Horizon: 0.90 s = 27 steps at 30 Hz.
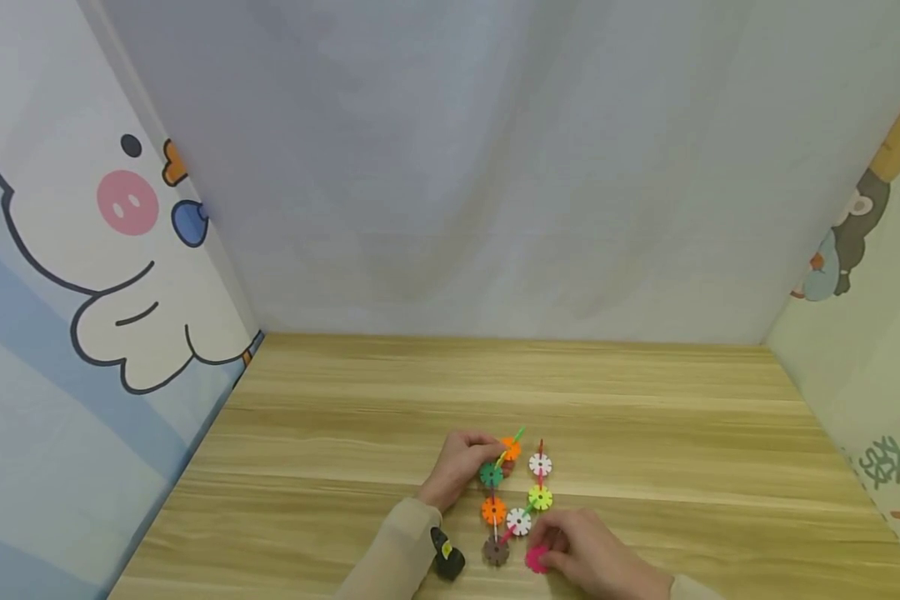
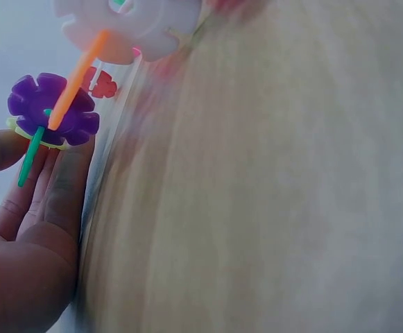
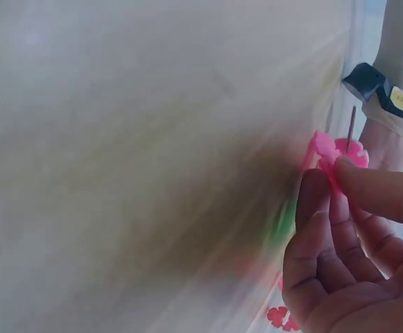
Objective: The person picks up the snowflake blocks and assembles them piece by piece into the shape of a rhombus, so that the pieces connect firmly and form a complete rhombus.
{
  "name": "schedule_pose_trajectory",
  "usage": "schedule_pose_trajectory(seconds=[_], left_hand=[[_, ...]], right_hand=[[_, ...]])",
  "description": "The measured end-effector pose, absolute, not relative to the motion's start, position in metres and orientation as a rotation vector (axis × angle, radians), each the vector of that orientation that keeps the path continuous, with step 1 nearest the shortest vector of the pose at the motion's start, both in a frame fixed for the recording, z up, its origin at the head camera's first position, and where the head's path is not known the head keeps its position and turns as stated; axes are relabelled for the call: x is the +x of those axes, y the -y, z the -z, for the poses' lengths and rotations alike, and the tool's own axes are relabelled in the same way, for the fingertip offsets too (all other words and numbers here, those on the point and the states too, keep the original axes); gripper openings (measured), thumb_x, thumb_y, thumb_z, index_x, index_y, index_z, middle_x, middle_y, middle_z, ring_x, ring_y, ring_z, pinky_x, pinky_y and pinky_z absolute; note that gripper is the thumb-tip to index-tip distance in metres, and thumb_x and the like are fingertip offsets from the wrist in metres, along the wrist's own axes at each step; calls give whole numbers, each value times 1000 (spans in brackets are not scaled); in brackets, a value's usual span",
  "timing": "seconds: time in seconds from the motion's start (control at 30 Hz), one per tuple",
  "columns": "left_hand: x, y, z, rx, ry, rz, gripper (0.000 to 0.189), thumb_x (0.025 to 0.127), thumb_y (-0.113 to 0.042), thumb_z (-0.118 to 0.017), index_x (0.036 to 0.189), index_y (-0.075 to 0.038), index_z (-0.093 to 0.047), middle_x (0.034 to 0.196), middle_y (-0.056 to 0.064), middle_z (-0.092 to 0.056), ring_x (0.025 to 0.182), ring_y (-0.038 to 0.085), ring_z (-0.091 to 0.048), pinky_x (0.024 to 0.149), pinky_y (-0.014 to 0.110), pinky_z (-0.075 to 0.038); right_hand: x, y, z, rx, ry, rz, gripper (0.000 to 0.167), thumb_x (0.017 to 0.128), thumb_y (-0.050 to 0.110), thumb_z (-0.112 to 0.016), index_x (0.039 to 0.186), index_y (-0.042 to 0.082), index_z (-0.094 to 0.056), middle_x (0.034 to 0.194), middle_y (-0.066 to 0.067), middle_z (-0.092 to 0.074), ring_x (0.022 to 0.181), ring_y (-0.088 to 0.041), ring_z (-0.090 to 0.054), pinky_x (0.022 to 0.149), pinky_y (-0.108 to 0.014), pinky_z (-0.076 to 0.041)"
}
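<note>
Slotted plastic snowflake discs are joined into a U-shaped chain on the table. My left hand (image 1: 461,462) pinches the chain's upper left arm between thumb and fingers, by an orange disc (image 1: 512,450) and a green disc (image 1: 491,475). In the left wrist view a purple disc (image 2: 52,107) sits at those fingertips, with a green one edge-on through it. A brown disc (image 1: 497,551) forms the bottom corner; a white disc (image 1: 540,464) is near the right arm's top. My right hand (image 1: 581,546) pinches a loose pink disc (image 1: 536,559) beside the chain, right of the brown one.
The wooden table (image 1: 330,392) runs back to a pale curtain (image 1: 495,167). Printed cartoon panels (image 1: 60,250) flank it left and right. A black device (image 1: 447,557) is strapped at my left wrist, near the chain's lower left.
</note>
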<state>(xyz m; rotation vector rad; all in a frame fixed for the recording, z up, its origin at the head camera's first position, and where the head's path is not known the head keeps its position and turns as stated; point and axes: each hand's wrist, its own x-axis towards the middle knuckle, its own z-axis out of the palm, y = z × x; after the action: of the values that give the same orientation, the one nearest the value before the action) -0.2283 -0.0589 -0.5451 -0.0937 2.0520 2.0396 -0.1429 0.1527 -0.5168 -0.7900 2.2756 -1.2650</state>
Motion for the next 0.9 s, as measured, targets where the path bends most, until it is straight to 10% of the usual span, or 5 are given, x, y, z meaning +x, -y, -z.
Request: schedule_pose_trajectory(seconds=[0.9], left_hand=[[-229, 62, 546, -32, -2057, -2016, 16, 85, -13, -69, 90, 2, -71, 83, 10, -70, 74, 22, -67, 69, 30, -52]], right_hand=[[-196, -165, 489, -709, -2385, 1360, 8, 86, 5, -70, 94, 5, -67, 88, -2, -64, 79, -18, -62, 68, -29, -52]])
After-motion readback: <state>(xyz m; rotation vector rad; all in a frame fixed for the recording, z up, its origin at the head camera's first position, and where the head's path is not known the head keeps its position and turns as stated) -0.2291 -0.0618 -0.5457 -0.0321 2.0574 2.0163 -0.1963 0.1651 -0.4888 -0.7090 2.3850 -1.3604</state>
